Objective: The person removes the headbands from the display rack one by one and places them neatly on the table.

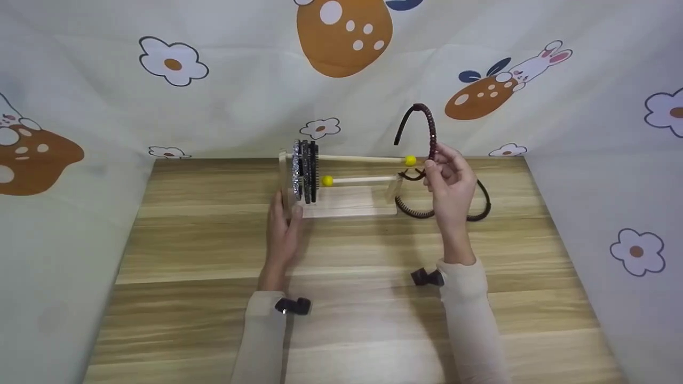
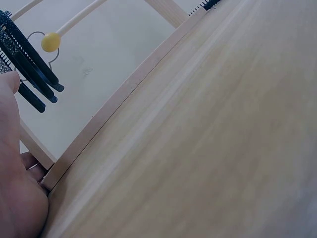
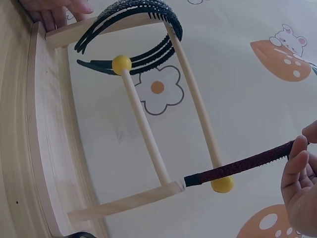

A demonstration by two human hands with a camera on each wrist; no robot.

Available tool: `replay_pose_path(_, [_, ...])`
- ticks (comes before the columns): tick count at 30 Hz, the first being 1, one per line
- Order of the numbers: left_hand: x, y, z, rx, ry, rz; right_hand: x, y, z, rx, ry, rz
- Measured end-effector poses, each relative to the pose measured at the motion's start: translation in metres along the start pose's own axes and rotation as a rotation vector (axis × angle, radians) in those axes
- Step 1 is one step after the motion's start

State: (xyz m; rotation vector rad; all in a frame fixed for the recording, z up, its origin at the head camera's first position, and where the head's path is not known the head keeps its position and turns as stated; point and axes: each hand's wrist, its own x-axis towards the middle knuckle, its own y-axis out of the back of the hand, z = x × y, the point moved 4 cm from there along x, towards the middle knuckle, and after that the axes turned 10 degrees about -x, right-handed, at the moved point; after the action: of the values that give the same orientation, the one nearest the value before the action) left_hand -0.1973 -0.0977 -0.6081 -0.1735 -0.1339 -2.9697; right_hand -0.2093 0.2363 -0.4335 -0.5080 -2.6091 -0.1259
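Observation:
My right hand (image 1: 453, 192) pinches a dark red-brown headband (image 1: 432, 128) between thumb and fingers, its arch raised beside the tip of a wooden rack's upper rod. In the right wrist view, one end of that headband (image 3: 242, 165) passes across the yellow ball (image 3: 223, 184) on the rod tip. Low on the rack's left upright (image 1: 284, 170), my left hand (image 1: 282, 234) grips the wooden rack (image 1: 352, 205). Several black and silvery glittered headbands (image 1: 305, 170) hang together on the upper rod (image 1: 363, 159), close to that upright.
A shorter, lower rod (image 1: 363, 180) with a yellow ball (image 1: 327, 181) points left from the right upright (image 1: 394, 189). Dark toothed headband (image 1: 480, 216) parts lie on the wooden table (image 1: 347, 309) behind my right hand. A patterned cloth (image 1: 240, 106) hangs around the table.

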Motion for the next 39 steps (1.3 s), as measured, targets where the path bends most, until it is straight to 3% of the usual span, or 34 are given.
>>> replay_pose_path(9, [0.0,0.0,0.002,-0.018,-0.009,0.003,0.002,0.01,0.003,-0.014,0.01,-0.003])
replay_pose_path(16, [-0.001,0.0,0.001,-0.021,0.013,0.0,0.002,0.02,0.011,-0.043,-0.045,-0.033])
replay_pose_path(25, [-0.001,0.0,0.001,-0.001,0.044,-0.012,-0.001,0.037,0.027,-0.195,-0.078,-0.128])
replay_pose_path(39, [-0.001,0.0,0.004,-0.002,0.029,-0.006,-0.007,0.067,0.046,-0.282,-0.097,-0.108])
